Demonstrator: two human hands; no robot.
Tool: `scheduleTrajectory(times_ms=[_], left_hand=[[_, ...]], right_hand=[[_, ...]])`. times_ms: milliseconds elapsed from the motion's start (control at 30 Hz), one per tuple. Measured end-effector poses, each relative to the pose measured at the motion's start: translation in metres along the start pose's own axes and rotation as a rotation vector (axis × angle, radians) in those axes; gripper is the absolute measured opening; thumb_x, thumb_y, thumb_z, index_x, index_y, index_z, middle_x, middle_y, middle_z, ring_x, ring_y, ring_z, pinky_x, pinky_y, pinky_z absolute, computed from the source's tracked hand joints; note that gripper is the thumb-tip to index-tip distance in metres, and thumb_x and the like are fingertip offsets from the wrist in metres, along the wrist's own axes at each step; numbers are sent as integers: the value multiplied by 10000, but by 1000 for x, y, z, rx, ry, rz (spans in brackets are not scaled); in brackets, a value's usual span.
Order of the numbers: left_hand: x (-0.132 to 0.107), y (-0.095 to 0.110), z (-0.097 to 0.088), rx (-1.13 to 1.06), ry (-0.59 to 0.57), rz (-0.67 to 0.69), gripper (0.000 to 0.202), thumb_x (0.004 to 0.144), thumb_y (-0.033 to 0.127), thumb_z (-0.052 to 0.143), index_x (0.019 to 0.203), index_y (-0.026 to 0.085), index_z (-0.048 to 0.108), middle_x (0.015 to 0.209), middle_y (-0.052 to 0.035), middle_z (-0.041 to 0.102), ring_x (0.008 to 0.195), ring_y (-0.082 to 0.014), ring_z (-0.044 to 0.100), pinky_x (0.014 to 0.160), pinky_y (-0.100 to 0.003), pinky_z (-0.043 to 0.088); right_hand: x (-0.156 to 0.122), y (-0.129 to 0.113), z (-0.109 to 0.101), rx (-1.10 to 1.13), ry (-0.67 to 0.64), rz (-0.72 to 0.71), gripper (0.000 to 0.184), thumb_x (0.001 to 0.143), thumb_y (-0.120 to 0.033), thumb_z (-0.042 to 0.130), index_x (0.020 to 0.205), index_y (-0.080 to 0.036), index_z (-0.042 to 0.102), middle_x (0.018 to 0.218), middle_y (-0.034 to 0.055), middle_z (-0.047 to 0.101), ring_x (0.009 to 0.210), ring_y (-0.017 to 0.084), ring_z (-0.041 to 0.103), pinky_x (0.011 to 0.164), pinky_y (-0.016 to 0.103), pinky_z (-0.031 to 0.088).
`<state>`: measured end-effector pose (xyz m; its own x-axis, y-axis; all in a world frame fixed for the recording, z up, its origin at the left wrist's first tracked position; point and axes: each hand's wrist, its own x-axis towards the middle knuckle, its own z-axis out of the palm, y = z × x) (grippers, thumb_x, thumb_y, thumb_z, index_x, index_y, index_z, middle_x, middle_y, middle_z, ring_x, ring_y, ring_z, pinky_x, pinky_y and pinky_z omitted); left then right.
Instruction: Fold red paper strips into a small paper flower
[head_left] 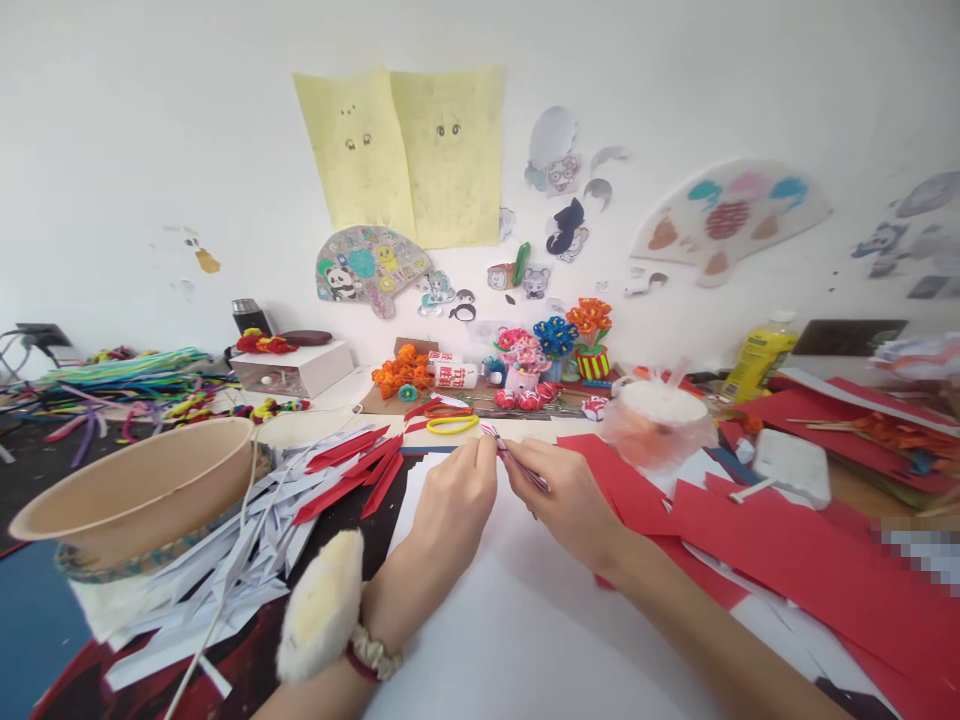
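Observation:
My left hand and my right hand meet above a large white paper sheet. Both are closed in a pinch on a small red-and-white striped paper piece, whose upper tip pokes out between the fingertips. More of its striped length shows under my right fingers, while the middle is hidden. A fluffy white and cream ornament on a scrunchie sits at my left wrist. Just beyond the hands lies a pair of yellow-handled scissors.
White folded paper strips and red strips lie left, beside a beige bowl. Red paper sheets spread right, near a plastic-wrapped white roll and a yellow bottle. Craft flowers line the wall.

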<state>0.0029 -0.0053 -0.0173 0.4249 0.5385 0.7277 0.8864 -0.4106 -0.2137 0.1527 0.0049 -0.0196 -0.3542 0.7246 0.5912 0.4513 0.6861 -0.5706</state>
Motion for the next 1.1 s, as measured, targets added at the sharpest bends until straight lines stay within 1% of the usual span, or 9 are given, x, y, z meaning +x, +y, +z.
scheduleTrajectory(times_ms=[200,467,567,633,733,833,933,1033,1100], left_hand=[[1,-6,4,-118,31,16,253,887,29,343,716,191,436,626,10,492,544,-129,456,486,-240,285],[6,-10,5,-222,100,-41,213,874,79,406,703,182,481,624,21,497,554,-112,443,519,-234,312],[9,-12,5,-241,104,-51,196,862,107,440,693,181,509,614,22,511,553,-108,449,529,-227,328],[10,-15,5,-262,101,-58,182,848,110,456,695,178,527,608,24,522,549,-103,452,528,-219,332],[11,-16,5,-303,114,-64,157,819,96,480,696,169,545,596,31,523,532,-92,447,515,-206,326],[11,-14,5,-350,109,-23,159,808,95,499,672,164,544,588,34,517,521,-84,432,508,-201,320],[10,-12,4,-381,114,30,184,812,102,503,643,164,539,569,33,503,511,-82,414,495,-199,312],[10,-12,0,-422,147,28,152,803,101,530,669,163,565,567,36,517,508,-76,415,502,-194,324],[10,-12,-3,-448,164,19,142,791,85,540,679,165,575,566,42,523,505,-68,416,508,-187,333]], right_hand=[[0,5,-3,-4,-16,-65,283,949,-214,396,670,-215,448,613,-22,453,548,132,441,536,264,355],[3,1,-7,41,-17,-82,343,960,-257,396,624,-212,448,567,-25,437,526,131,431,528,263,351],[4,-4,-10,78,-22,-29,352,953,-269,415,608,-207,453,561,-25,453,527,128,442,531,259,350],[5,-5,-11,145,-52,52,347,947,-293,433,615,-201,482,554,-25,472,525,124,459,522,251,355],[6,-4,-10,370,-121,238,280,928,-389,473,775,-191,599,569,-21,541,519,126,518,480,233,380],[8,-2,-9,596,-170,360,349,878,-495,531,920,-166,640,638,8,614,546,143,583,450,224,405],[10,-4,-12,652,-198,354,370,843,-517,578,806,-156,651,630,12,617,567,140,597,509,229,456],[12,-8,-19,632,-220,328,396,853,-516,560,693,-161,635,624,18,626,603,148,616,570,243,488],[12,-11,-23,616,-230,300,380,864,-487,553,680,-165,637,643,20,639,632,155,637,610,250,501]])
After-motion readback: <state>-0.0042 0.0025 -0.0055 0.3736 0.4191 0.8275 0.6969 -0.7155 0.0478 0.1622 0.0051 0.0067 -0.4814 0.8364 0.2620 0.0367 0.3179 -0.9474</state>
